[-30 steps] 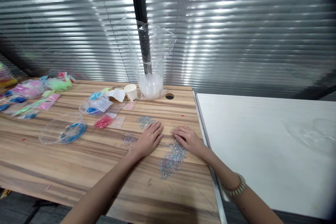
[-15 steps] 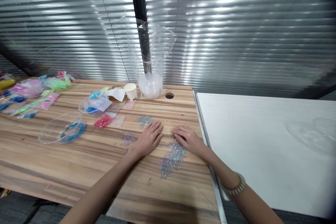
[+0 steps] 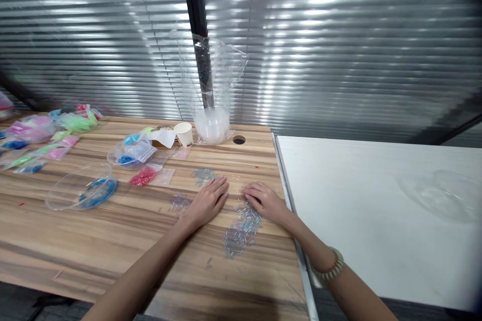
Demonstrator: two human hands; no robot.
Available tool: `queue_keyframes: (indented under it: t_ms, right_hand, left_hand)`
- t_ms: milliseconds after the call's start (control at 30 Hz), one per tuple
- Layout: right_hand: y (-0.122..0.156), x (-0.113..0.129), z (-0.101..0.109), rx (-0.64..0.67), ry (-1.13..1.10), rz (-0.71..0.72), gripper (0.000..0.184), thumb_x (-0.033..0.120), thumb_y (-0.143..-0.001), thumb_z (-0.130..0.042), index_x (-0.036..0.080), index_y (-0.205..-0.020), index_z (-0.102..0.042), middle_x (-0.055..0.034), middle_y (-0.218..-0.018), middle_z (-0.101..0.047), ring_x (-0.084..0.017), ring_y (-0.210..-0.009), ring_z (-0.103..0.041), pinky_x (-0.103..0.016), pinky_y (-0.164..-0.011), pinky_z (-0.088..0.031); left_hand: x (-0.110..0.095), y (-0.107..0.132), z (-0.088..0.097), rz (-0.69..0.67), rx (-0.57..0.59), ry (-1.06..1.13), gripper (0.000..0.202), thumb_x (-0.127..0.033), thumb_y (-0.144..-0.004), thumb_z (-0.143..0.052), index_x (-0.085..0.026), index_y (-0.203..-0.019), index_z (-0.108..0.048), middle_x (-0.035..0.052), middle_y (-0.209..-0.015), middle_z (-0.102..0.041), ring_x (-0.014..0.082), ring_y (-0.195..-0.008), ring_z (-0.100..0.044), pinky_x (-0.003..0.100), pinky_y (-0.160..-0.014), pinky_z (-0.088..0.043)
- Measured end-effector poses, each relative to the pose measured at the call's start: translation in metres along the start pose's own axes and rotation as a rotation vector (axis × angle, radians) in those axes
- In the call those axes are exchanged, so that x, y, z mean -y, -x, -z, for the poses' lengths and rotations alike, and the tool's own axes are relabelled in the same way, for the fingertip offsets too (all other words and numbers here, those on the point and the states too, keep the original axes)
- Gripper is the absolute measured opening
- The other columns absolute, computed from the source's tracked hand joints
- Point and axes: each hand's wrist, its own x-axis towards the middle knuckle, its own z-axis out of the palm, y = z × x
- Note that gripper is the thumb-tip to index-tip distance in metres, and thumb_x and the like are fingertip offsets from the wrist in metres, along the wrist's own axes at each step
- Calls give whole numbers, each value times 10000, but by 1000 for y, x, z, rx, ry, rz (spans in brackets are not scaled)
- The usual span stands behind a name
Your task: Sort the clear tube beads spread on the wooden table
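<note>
My left hand (image 3: pixel 208 202) lies flat on the wooden table with its fingers stretched out. Its fingertips are beside a small patch of clear-grey tube beads (image 3: pixel 204 176), and a pale purple patch of beads (image 3: pixel 179 202) is left of its wrist. My right hand (image 3: pixel 266 203) rests at the upper end of a larger heap of shiny tube beads (image 3: pixel 241 230). Its fingers are bent and close together near the thumb; whatever is between them is too small to make out. A few loose beads (image 3: pixel 236 177) lie between the two hands.
Left stand a clear dish with blue beads (image 3: pixel 98 193), a bag of red beads (image 3: pixel 143 176), another dish with bags (image 3: pixel 130 154) and several colourful bags (image 3: pixel 35 128). Behind are a paper cup (image 3: pixel 184 134) and bagged plastic bowls (image 3: pixel 213 124). A white table (image 3: pixel 357 220) adjoins right.
The view has shifted slightly, so everything sits a little further left and lower. Both hands keep nearly the same places on the table, and the bead heaps look unchanged.
</note>
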Motion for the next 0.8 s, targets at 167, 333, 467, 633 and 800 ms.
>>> queue_keyframes:
  t_ms: [167,333,467,633,800]
  right_hand:
    - [0,1,1,-9,16,11,205,179,-926,-424,191,-1005,-613,-67,-964,-643,-188,-931,-573,-364,-823,-491]
    - [1,1,0,-27,32,35,203,163,-920,-426,184,-994,-614,-73,-940,-648,-192,-902,-578,-369,-805,-498]
    - [2,-1,1,-37,43,50,209,148,-915,-424,180,-1000,-612,-74,-937,-648,-201,-896,-576,-379,-801,-499]
    - [3,-2,8,-160,83,58,232,145,-910,-414,186,-1022,-613,-87,-963,-650,-216,-910,-579,-403,-802,-503]
    - [3,-4,17,-333,98,5,233,167,-911,-409,196,-1002,-621,-84,-897,-651,-217,-852,-592,-408,-768,-503]
  left_hand:
    - [-2,0,2,0,-52,43,322,-248,-943,-392,-151,-1212,-537,115,-1325,-496,205,-1256,-436,417,-1070,-355]
    - [2,2,-2,38,-106,95,307,-226,-942,-386,-151,-1169,-578,111,-1258,-558,211,-1178,-518,393,-1007,-434]
    - [9,5,-4,46,-137,142,297,-192,-937,-382,-163,-1110,-621,104,-1170,-616,211,-1082,-581,376,-932,-486]
    - [16,7,0,83,-134,223,296,-175,-930,-388,-204,-1067,-648,72,-1004,-669,183,-922,-623,322,-818,-516]
    - [20,6,2,134,-149,282,269,-191,-920,-409,-193,-1027,-656,63,-921,-680,176,-849,-627,316,-768,-516]
